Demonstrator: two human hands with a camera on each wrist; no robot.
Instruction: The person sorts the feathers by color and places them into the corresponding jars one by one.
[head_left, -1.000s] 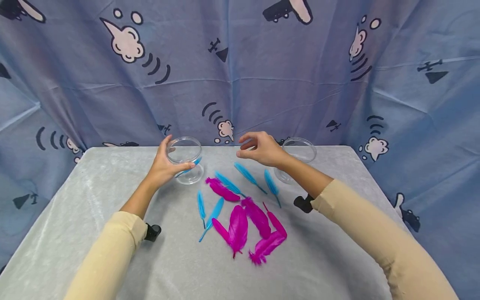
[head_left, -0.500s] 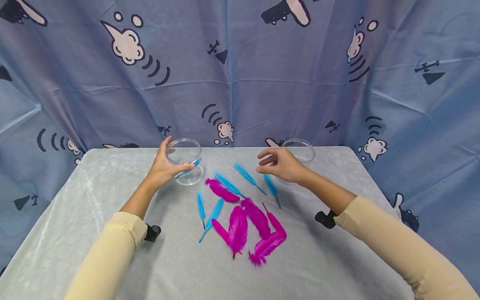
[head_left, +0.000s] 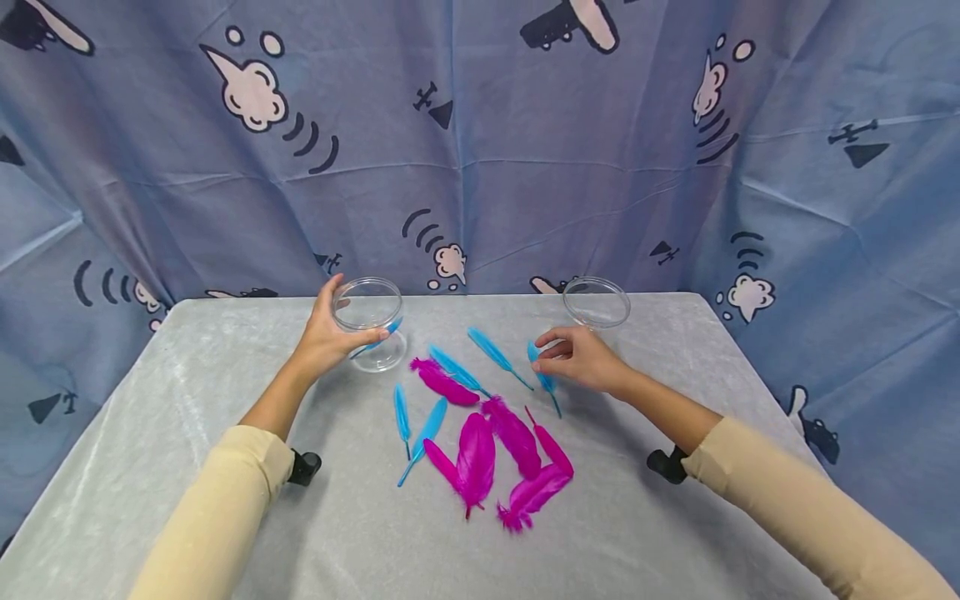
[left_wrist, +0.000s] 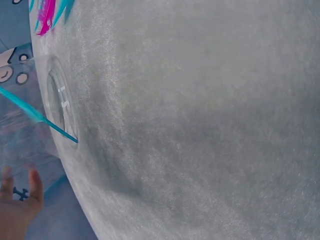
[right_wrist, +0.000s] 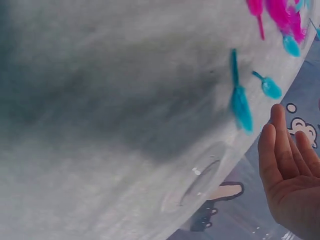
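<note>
In the head view my left hand (head_left: 324,335) holds a clear plastic cup (head_left: 375,312), fingers and thumb around its side. A blue feather (left_wrist: 37,114) leans inside that cup, its quill tip at the base in the left wrist view. My right hand (head_left: 583,360) hovers around a single blue feather (head_left: 546,383) on the table, its fingers slightly bent. The right wrist view shows a gap between these fingers and the blue feather (right_wrist: 241,107). Nothing shows in the right hand's grasp.
Several magenta feathers (head_left: 477,458) and more blue feathers (head_left: 498,357) lie mid-table on the grey cloth (head_left: 360,533). A second clear cup (head_left: 597,303) stands behind the right hand, partly hidden by it. A patterned blue curtain (head_left: 510,200) hangs along the back.
My right hand has moved right and toward me, from above the far middle of the table down to the rightmost blue feather. The left hand and its cup have stayed in place.
</note>
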